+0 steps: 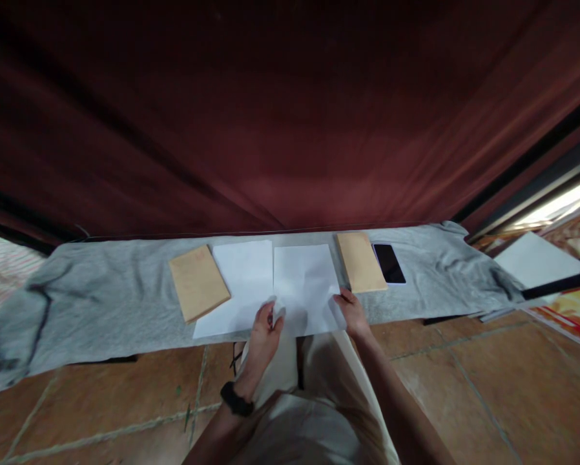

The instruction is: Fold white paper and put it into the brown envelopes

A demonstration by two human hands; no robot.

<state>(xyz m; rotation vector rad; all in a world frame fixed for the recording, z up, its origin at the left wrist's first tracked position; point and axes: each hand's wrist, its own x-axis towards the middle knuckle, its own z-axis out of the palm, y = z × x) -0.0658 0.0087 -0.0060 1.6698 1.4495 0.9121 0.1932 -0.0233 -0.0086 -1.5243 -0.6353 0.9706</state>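
A white sheet of paper lies in front of me, its near edge reaching over the bench edge toward my lap. My left hand pinches its near left corner between thumb and fingers. At its right edge my right hand grips the paper, thumb on top. Left of it more white paper lies flat, partly under a brown envelope-like packet. A second brown packet rests just beyond my right hand, with a dark-screened phone beside it.
A grey cloth covers the long narrow bench. Dark red fabric hangs behind it. Brown floor tiles show below. At the far right are a white board-like piece and a red and yellow printed sheet.
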